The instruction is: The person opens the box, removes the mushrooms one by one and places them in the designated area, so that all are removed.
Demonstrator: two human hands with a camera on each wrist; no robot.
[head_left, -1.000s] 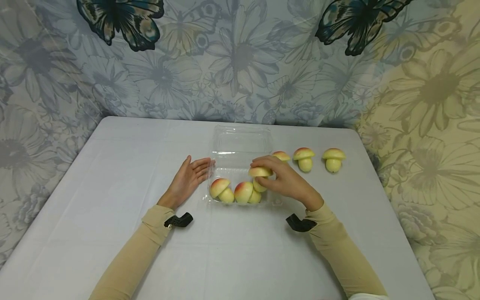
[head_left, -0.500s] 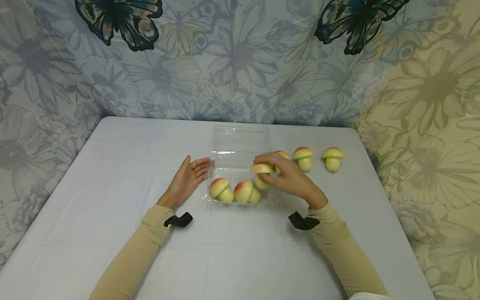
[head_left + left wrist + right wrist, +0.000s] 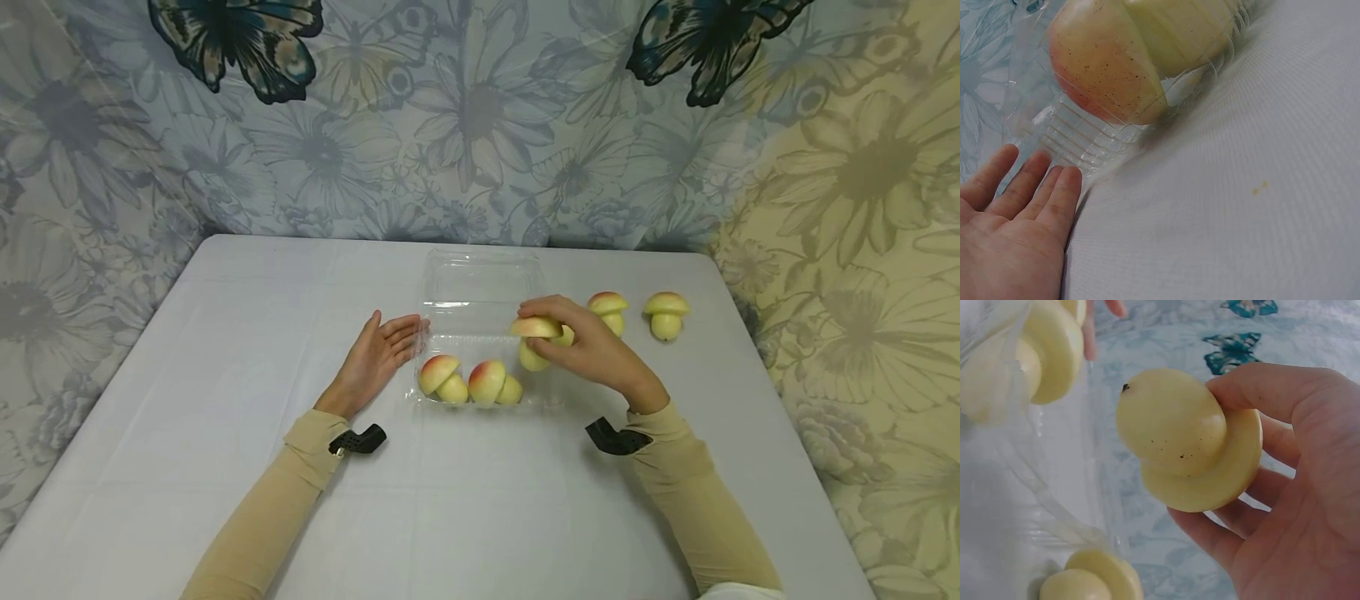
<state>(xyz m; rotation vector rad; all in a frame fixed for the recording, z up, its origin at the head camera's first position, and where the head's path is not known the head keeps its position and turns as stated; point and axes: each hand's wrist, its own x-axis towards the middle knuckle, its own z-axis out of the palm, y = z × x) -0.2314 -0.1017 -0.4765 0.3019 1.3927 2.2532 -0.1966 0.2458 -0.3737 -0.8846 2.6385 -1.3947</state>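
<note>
My right hand [image 3: 588, 343] pinches a toy mushroom [image 3: 1169, 425] by its cap, thumb on one side and fingers on the other. In the head view the mushroom hangs over the right end of a clear plastic clamshell box [image 3: 480, 340], whose lid lies open toward the back. Two more mushrooms, one at the left [image 3: 441, 379] and one in the middle [image 3: 489, 383], lie tilted in the near part of the box. My left hand [image 3: 377, 358] has its fingers straight, palm toward the box, fingertips right at its left wall. Both lying mushrooms have red-tinged caps.
Two mushrooms stand on the white table [image 3: 225, 417] at the right: one red-topped [image 3: 607, 308], one yellow [image 3: 667, 315]. Another mushroom [image 3: 567, 336] shows partly behind my right hand. Flower-patterned cloth [image 3: 480, 167] rises behind the table.
My right hand has moved right and slightly back, carrying the mushroom away from the other two in the box. It now covers more of the mushroom behind it. My left hand has stayed still.
</note>
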